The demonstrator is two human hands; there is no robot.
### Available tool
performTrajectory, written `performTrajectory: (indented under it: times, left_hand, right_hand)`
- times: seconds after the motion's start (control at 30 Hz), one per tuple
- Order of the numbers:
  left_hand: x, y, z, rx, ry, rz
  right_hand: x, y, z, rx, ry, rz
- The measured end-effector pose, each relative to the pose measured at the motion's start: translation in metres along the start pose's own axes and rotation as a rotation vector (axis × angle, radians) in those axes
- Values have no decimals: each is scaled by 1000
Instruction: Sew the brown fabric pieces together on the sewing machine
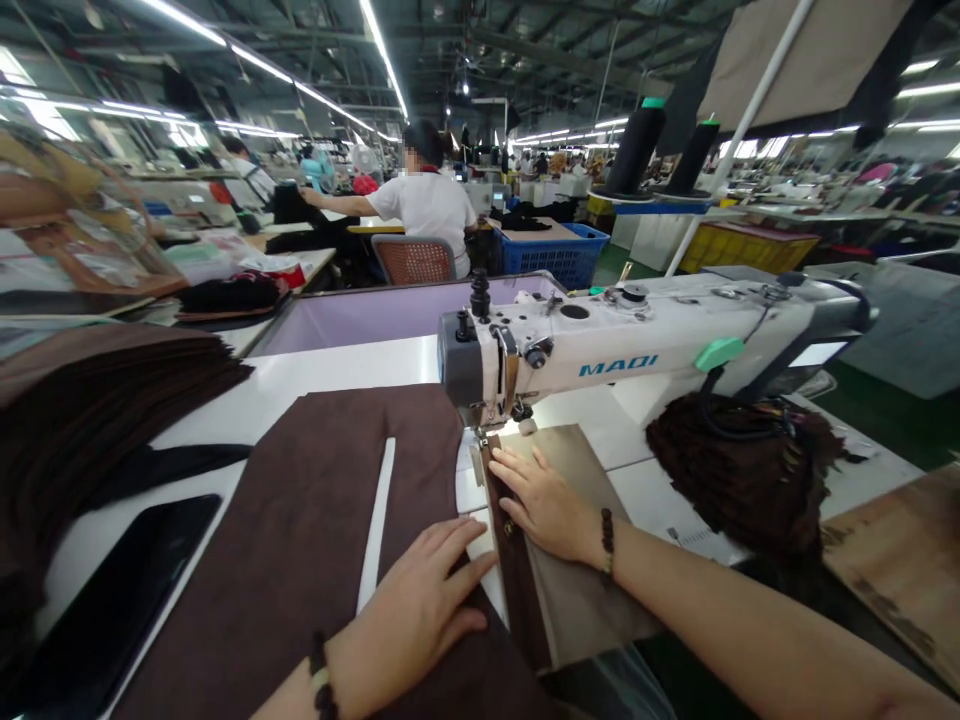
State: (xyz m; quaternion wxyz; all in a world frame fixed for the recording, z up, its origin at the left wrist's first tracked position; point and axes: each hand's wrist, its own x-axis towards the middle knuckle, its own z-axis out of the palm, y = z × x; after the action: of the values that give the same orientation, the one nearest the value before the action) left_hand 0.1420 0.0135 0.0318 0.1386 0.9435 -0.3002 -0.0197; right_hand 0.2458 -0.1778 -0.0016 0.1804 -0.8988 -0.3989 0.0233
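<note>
A white MAQI sewing machine (645,345) stands on a white table (337,365). Brown fabric (300,540) lies flat across the table in front of it, split by a narrow white gap. A dark brown strip with a zipper (517,570) runs from the needle area toward me, with a tan piece (577,470) beside it. My right hand (544,500) presses flat on the strip and tan piece just below the presser foot. My left hand (420,610) lies flat, fingers spread, on the brown fabric to the left of the strip.
A tall stack of brown fabric pieces (90,410) sits at the left. A pile of dark brown pieces (742,470) lies under the machine arm at the right. A black phone (112,600) rests near the front left. A seated person in white (424,210) works ahead.
</note>
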Motion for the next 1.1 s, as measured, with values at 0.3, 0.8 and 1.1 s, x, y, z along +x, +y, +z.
performTrajectory:
  times: [0.3,0.8,1.1]
  left_hand:
    - [-45,46,27,82,-243,-70]
    - [-53,18,3,-291,133,-232]
    - [3,28,-31,-529,29,-250]
  right_hand:
    - [-2,6,4,-7,14,-34]
    - [0,5,2,-5,14,-31]
    - [0,5,2,-9,-23,-25]
